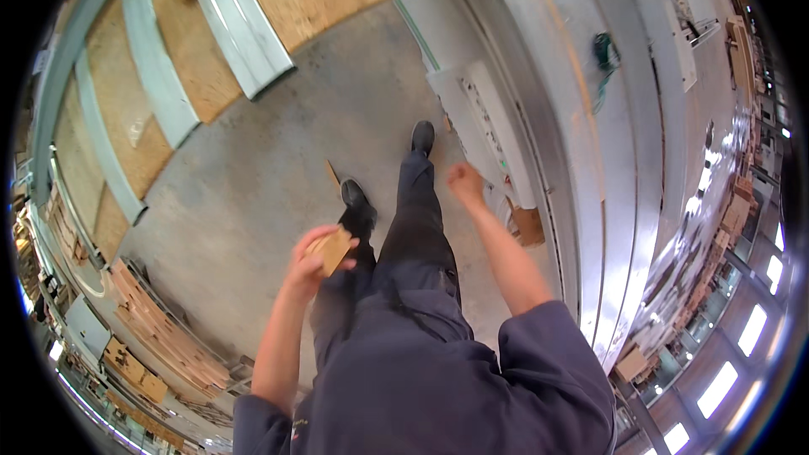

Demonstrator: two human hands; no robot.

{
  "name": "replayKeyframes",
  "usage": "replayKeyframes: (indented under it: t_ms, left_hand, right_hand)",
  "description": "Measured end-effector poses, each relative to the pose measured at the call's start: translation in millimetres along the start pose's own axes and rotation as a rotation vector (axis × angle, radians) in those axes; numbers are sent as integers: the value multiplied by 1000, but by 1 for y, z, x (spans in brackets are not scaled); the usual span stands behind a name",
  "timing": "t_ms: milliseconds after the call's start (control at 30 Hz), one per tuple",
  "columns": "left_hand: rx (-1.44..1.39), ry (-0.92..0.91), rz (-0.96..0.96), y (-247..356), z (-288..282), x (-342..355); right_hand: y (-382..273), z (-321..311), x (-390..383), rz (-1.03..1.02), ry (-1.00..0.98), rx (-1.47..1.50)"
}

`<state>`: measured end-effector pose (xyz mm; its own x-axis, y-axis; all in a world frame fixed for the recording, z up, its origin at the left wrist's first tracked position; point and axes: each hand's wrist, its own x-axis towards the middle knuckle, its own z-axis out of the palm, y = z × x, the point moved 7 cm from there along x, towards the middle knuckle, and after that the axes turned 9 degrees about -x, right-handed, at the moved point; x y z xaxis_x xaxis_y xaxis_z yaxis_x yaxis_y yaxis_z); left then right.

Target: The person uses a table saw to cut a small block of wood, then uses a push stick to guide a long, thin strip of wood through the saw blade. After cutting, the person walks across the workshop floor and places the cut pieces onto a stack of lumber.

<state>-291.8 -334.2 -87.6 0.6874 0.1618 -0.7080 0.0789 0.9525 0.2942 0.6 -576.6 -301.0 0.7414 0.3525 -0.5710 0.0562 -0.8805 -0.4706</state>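
Note:
My left hand is wrapped round a small tan wooden block, held in front of my left thigh. The block's flat face shows past the fingertips. My right hand hangs over the floor with its fingers curled into a loose fist, and nothing shows in it. It is nearest to the side of a long grey machine and touches nothing that I can see.
A plywood-topped table with metal strips lies ahead and left. Long grey metal surfaces run along my right, a green cord on them. Stacked boards stand at the left. A thin wood strip lies by my left shoe.

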Motion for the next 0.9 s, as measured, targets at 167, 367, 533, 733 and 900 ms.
replayKeyframes:
  t_ms: [167, 367, 533, 733, 900]
  left_hand:
    - [-299, 131, 30, -51, -85, -39]
    - [-170, 276, -54, -76, -125, -34]
    - [-179, 33, -134, -61, -53, -16]
    - [-349, -86, -167, -41, 48, -1]
    - [-250, -201, -141, 10, 145, 14]
  right_hand:
    - [230, 3, 47, 641, 424, 1156]
    - [247, 1, 59, 531, 801, 939]
    - [236, -13, 32, 793, 766, 583]
    - [-46, -121, -50, -185, -281, 275]
    - [-212, -367, -38, -594, 829, -275]
